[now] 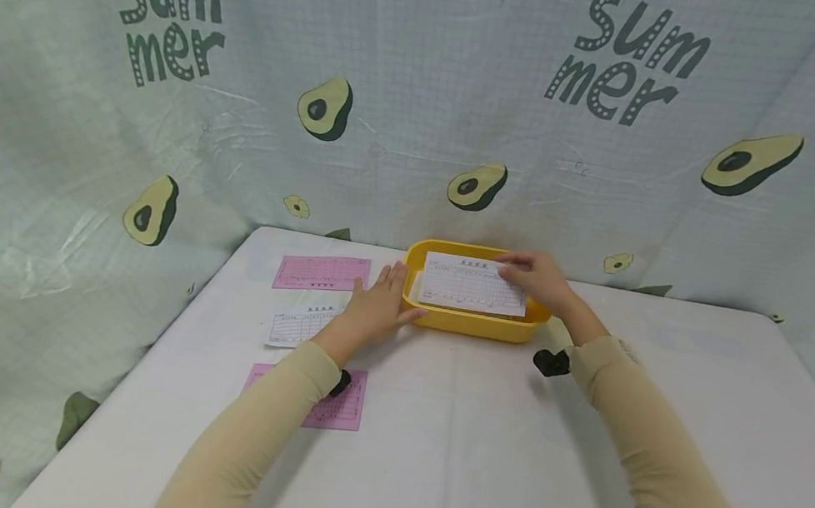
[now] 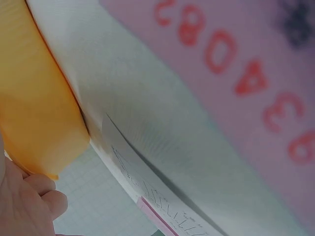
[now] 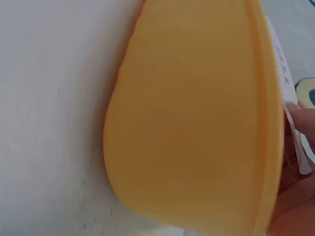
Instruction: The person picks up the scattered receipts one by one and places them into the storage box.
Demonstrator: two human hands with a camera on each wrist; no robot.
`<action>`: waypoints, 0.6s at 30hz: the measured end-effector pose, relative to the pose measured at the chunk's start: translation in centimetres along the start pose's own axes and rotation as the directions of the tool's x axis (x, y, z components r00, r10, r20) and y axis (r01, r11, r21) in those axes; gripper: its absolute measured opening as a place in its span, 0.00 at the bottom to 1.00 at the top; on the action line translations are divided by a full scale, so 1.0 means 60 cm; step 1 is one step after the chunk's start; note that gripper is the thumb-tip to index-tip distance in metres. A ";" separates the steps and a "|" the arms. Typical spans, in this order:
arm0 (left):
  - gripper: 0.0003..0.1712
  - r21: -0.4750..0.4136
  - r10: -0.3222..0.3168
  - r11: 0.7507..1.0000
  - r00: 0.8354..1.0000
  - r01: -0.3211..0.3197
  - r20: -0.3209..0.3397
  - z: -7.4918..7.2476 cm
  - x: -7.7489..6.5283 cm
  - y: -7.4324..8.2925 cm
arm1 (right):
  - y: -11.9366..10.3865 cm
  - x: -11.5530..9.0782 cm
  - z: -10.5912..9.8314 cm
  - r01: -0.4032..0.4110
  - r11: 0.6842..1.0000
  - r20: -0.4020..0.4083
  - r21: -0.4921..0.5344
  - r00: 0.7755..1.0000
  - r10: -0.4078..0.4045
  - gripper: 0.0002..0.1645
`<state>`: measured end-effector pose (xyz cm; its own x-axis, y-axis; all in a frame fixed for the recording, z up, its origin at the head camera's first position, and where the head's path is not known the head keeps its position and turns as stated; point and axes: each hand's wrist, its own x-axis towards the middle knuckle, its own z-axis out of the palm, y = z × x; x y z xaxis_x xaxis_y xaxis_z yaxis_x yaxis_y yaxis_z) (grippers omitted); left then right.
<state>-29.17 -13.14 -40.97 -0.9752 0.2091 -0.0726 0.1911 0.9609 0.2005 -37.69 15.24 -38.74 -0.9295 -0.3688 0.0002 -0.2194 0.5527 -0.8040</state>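
In the head view, a yellow plastic basket (image 1: 471,324) stands at the back of the table. My right hand (image 1: 536,281) reaches over its right rim and pinches the right edge of a white printed slip (image 1: 465,281), which lies tilted across the basket's opening. The right wrist view shows the thumb and fingers (image 3: 300,120) on that paper, beyond the basket wall (image 3: 197,113). My left hand (image 1: 379,305) rests at the basket's left front corner, its fingers extended along the left rim and its thumb toward the front wall. In the left wrist view its fingertips show by the rim.
Left of the basket, slips lie in a column: a pink one (image 1: 322,273) at the back, a white one (image 1: 293,327) in the middle, another pink one (image 1: 347,415) in front, partly under my left forearm. A patterned cloth (image 1: 399,60) hangs behind the white table (image 1: 474,463).
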 end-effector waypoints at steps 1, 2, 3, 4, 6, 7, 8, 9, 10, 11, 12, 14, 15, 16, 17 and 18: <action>0.55 0.002 -0.001 1.000 1.000 0.001 0.000 0.001 0.000 0.000 | -0.001 0.002 0.005 0.001 1.000 0.000 -0.011 1.000 -0.001 0.21; 0.55 0.003 -0.004 1.000 1.000 0.004 0.001 0.001 -0.001 0.000 | -0.002 0.004 0.011 0.000 1.000 -0.001 -0.018 1.000 0.000 0.20; 0.55 0.004 -0.007 1.000 1.000 0.007 0.002 0.002 -0.001 0.000 | -0.003 0.006 0.016 -0.004 1.000 -0.002 -0.028 1.000 0.004 0.20; 0.55 0.006 -0.008 1.000 1.000 0.008 0.002 0.002 -0.002 0.000 | -0.004 0.008 0.022 -0.012 0.999 -0.006 -0.039 1.000 0.012 0.20; 0.55 0.007 -0.010 1.000 1.000 0.010 0.002 0.003 -0.002 0.001 | -0.008 0.011 0.031 -0.027 0.997 -0.013 -0.066 1.000 0.027 0.19; 0.55 0.006 -0.010 1.000 1.000 0.010 0.003 0.003 -0.002 0.001 | -0.010 0.013 0.035 -0.035 0.996 -0.016 -0.078 0.999 0.034 0.19; 0.55 0.007 -0.010 1.000 1.000 0.010 0.001 0.004 -0.002 0.001 | -0.012 0.014 0.038 -0.046 0.995 -0.021 -0.087 0.999 0.044 0.18; 0.55 0.006 -0.009 1.000 1.000 0.009 0.000 0.004 -0.002 0.000 | -0.013 0.016 0.041 -0.055 0.993 -0.026 -0.102 0.998 0.053 0.18; 0.55 0.009 -0.008 1.000 1.000 0.008 -0.004 0.004 -0.001 0.000 | -0.015 0.016 0.043 -0.063 0.992 -0.031 -0.113 0.998 0.060 0.17; 0.56 0.010 -0.009 1.000 1.000 0.009 -0.005 0.004 -0.001 0.000 | -0.016 0.017 0.044 -0.065 0.989 -0.035 -0.130 0.998 0.061 0.17; 0.56 0.011 -0.010 1.000 1.000 0.010 -0.007 0.005 0.000 0.000 | -0.017 0.018 0.046 -0.070 0.987 -0.038 -0.144 0.997 0.065 0.17; 0.56 0.012 -0.009 1.000 1.000 0.010 -0.009 0.005 0.000 0.000 | -0.018 0.018 0.047 -0.072 0.981 -0.039 -0.181 0.997 0.066 0.16; 0.56 0.008 -0.009 1.000 1.000 0.009 -0.008 0.005 0.000 0.000 | -0.019 0.019 0.048 -0.072 0.977 -0.038 -0.202 0.997 0.066 0.16; 0.55 0.008 -0.008 1.000 1.000 0.008 -0.007 0.004 0.001 0.000 | -0.020 0.019 0.048 -0.071 0.972 -0.035 -0.222 0.997 0.065 0.16; 0.55 0.006 -0.006 1.000 1.000 0.007 -0.007 0.003 0.001 -0.001 | -0.021 0.020 0.048 -0.072 0.967 -0.032 -0.244 0.997 0.066 0.16; 0.55 0.004 -0.004 1.000 1.000 0.004 -0.009 0.003 0.001 -0.001 | -0.022 0.020 0.048 -0.074 0.962 -0.027 -0.264 0.997 0.069 0.16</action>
<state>-29.24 -13.16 -41.14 -0.9768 0.2039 -0.0650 0.1878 0.9623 0.1966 -37.68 11.90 -39.40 -0.9502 -0.3092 -0.0397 -0.2203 0.7561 -0.6162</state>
